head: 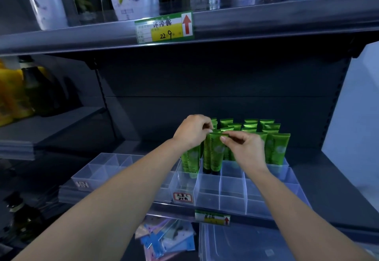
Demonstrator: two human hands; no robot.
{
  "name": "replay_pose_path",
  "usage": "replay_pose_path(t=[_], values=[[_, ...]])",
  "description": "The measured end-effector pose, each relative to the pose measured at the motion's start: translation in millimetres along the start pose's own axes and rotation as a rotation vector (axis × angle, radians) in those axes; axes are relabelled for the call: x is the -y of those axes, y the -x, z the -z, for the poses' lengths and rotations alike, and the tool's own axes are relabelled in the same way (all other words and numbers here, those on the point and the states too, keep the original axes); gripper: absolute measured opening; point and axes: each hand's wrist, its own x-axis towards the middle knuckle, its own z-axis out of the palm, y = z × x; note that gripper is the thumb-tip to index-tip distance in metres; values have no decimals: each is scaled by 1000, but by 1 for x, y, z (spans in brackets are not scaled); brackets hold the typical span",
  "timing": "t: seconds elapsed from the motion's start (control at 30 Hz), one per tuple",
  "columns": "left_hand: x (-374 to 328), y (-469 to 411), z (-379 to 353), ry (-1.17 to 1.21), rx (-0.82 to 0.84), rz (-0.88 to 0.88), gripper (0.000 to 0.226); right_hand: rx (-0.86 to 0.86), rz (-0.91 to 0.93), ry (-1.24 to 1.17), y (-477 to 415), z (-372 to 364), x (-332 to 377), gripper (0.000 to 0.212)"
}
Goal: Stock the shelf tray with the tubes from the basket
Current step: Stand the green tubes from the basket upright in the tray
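A clear plastic tray divided into compartments sits on the middle shelf. Several green tubes stand upright in its back rows, caps down. My left hand pinches the flat top of a green tube standing in the front filled row. My right hand pinches the same tube's top edge from the right. The front compartments hold nothing. No basket is in view.
A second clear divided tray sits to the left on the same shelf. The upper shelf carries bottles and a price tag. Below lie shiny packets and a clear lid. Yellow bottles stand far left.
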Motion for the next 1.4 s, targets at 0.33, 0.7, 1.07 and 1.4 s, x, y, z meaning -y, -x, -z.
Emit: replay_pose_path(t=[0.33, 0.7, 1.07, 1.4], values=[[11, -10, -16, -50, 80, 96, 7, 64, -50, 125, -1, -13, -23, 8], [21, -9, -19, 9, 88, 110, 8, 101, 11, 251, 0, -20, -26, 12], [21, 1, -9, 46, 94, 92, 19, 9, 135, 442, 8, -22, -18, 45], [56, 95, 54, -167, -159, -24, 21, -16, 553, 404, 56, -77, 43, 33]])
